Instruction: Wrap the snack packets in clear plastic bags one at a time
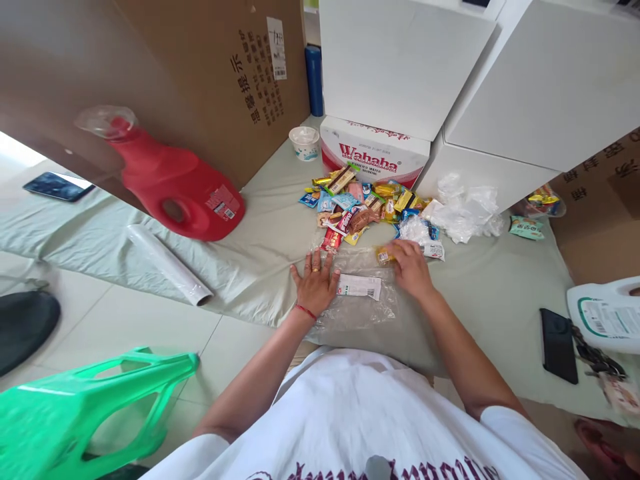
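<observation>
My left hand (315, 283) lies flat with fingers spread on the left edge of a clear plastic bag (357, 308) that carries a white label (359, 286). My right hand (411, 265) rests at the bag's upper right corner, its fingers curled on a small yellow-wrapped snack (383, 255). Just beyond both hands a pile of assorted wrapped snacks (363, 207) is heaped on the pale green cloth (270, 233).
A red detergent jug (175, 183) and a plastic-wrap roll (167, 263) lie left. Behind the snacks stand a Wahaha carton (373, 153), a paper cup (305, 142), crumpled clear bags (465, 210) and white boxes. At right lie a black phone (557, 343) and a white jug (607, 313). A green stool (90, 407) sits lower left.
</observation>
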Demonstrator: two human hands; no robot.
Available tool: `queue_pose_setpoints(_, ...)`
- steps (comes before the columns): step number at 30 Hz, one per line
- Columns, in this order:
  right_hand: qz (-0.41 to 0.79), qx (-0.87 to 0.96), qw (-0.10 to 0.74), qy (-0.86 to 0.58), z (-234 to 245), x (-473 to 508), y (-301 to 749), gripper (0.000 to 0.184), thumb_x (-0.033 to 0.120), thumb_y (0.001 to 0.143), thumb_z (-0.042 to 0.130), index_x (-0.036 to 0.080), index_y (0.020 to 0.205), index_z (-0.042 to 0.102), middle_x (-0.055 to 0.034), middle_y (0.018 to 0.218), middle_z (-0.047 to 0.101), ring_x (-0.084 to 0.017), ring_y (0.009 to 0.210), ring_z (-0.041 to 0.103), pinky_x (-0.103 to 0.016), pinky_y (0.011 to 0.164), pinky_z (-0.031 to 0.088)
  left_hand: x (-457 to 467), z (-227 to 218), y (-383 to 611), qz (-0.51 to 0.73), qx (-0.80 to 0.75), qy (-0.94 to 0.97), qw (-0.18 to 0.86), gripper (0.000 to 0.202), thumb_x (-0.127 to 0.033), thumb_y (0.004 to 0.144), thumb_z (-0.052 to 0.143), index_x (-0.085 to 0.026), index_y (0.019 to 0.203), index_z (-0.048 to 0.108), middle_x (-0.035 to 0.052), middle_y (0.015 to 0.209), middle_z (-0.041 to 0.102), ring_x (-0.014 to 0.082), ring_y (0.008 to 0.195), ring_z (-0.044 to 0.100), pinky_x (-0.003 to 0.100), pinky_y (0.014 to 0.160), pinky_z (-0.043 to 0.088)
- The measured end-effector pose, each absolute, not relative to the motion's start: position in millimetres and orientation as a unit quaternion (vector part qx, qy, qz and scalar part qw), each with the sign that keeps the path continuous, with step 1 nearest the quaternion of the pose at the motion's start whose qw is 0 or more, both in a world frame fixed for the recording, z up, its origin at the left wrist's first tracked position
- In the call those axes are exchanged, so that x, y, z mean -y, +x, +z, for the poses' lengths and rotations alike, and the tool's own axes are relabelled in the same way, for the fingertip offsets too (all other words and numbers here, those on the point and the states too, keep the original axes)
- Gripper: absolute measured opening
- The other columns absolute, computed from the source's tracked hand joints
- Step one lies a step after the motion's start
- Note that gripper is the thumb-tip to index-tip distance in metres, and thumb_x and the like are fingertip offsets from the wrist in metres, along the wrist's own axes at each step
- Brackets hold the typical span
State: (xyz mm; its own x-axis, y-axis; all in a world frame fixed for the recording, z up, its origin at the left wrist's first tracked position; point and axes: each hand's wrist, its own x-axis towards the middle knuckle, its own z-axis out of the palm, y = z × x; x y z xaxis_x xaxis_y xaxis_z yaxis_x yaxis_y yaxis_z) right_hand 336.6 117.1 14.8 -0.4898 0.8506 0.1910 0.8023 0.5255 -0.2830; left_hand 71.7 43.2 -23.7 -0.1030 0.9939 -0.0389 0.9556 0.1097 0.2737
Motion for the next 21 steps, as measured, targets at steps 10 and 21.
queue_pose_setpoints(10,0.027,0.849,0.04,-0.526,27,-147,381,0.055,0.035,0.086,0.07,0.018,0.137,0.062,-0.0175,0.126,0.064,-0.037,0.126,0.049,-0.048,0.11,0.038,-42,-26,75,0.097,-0.747,0.652,0.089,0.059,-0.046,0.105,0.022,-0.028,0.16,0.035,0.0111,0.169,0.028,0.033,0.158,0.02,0.079,0.118,0.004)
queue_pose_setpoints(21,0.144,0.905,0.039,-0.398,34,-70,270,0.061,0.044,0.093,0.067,0.019,0.146,0.051,-0.0144,0.129,0.061,-0.031,0.118,0.052,-0.045,0.101,0.044,-43,-20,70,0.108,-0.749,0.644,0.116,0.059,-0.043,0.106,0.015,-0.028,0.161,0.033,0.0082,0.17,0.027,0.03,0.158,0.022,0.076,0.12,0.011)
